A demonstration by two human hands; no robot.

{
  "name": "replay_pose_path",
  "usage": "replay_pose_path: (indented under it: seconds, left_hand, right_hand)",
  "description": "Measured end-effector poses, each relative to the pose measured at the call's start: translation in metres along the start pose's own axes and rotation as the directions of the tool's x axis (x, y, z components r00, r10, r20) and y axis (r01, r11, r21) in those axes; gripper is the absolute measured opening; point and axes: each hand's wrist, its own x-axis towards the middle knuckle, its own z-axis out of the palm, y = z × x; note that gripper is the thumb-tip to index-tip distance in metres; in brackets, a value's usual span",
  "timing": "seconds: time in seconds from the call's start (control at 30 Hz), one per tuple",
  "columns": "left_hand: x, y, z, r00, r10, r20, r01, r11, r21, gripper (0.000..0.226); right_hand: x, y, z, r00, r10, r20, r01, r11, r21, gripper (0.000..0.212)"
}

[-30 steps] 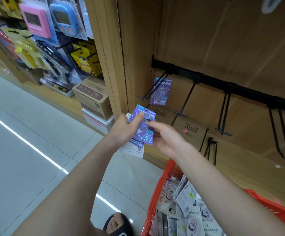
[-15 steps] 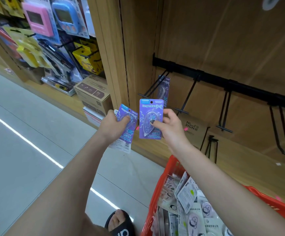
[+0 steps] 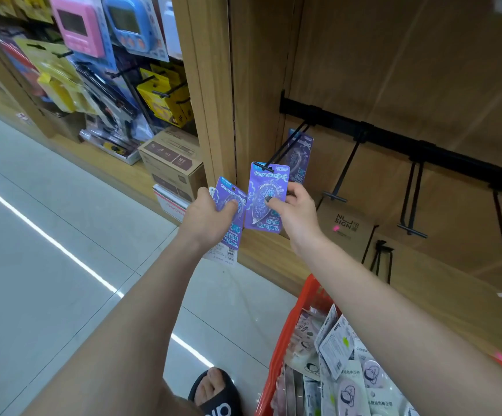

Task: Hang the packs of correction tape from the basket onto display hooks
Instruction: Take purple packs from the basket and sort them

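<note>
Purple pack point(image 3: 266, 199) raised to hook tip point(image 3: 263, 168), right hand point(image 3: 296, 214) pinching

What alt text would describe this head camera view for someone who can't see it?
A person's right hand lifts a purple correction tape pack to the tip of a black display hook, while the left hand grips more packs above a red basket.

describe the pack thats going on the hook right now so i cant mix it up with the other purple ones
Start at the black rail on the wooden panel and follow its leftmost hook to the tip. The purple pack there, pinched by the right hand, is upright, unlike the tilted packs gripped lower left.
</note>
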Motion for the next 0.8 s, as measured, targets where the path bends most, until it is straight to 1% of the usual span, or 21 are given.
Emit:
replay_pose_path:
  seconds: [0.2,0.3,0.4,0.5,0.6,0.67,0.73,0.77,0.8]
  left_hand:
    - [0.002,-0.001,0.0,1.0,-0.003,0.0,0.003,1.0,0.003,0.042]
    - [0.002,-0.001,0.001,1.0,-0.001,0.003,0.001,1.0,-0.004,0.041]
    - [0.003,0.002,0.003,1.0,0.001,0.017,0.0,1.0,-0.005,0.041]
    - [0.0,0.007,0.007,0.998,0.027,0.05,-0.026,0.999,-0.021,0.041]
    - [0.0,0.011,0.013,0.994,0.08,0.077,-0.077,0.996,-0.035,0.041]
    - [0.001,0.012,0.015,0.988,0.126,0.087,-0.12,0.99,-0.069,0.038]
    - [0.002,0.014,0.017,0.983,0.162,0.091,-0.154,0.984,-0.087,0.036]
    - [0.001,0.015,0.017,0.981,0.17,0.097,-0.161,0.983,-0.087,0.036]
    - [0.002,0.015,0.018,0.98,0.17,0.103,-0.161,0.983,-0.088,0.036]
  right_hand:
    - [0.003,0.007,0.0,0.999,-0.032,-0.014,0.031,0.999,-0.023,0.02]
    - [0.015,0.004,0.002,0.997,-0.002,-0.071,0.001,1.0,-0.013,0.014]
    - [0.04,0.001,0.006,0.982,0.069,-0.175,-0.073,0.997,-0.021,0.008]
    - [0.064,-0.003,0.006,0.949,0.123,-0.289,-0.124,0.992,0.018,0.014]
    - [0.084,-0.006,0.006,0.921,0.148,-0.36,-0.139,0.989,0.051,0.027]
    - [0.095,-0.008,0.007,0.905,0.15,-0.398,-0.14,0.989,0.053,0.026]
    - [0.104,-0.011,0.007,0.889,0.183,-0.42,-0.17,0.983,0.07,0.024]
    - [0.107,-0.012,0.006,0.885,0.212,-0.415,-0.199,0.977,0.075,0.035]
    - [0.109,-0.012,0.004,0.882,0.244,-0.404,-0.23,0.97,0.083,0.05]
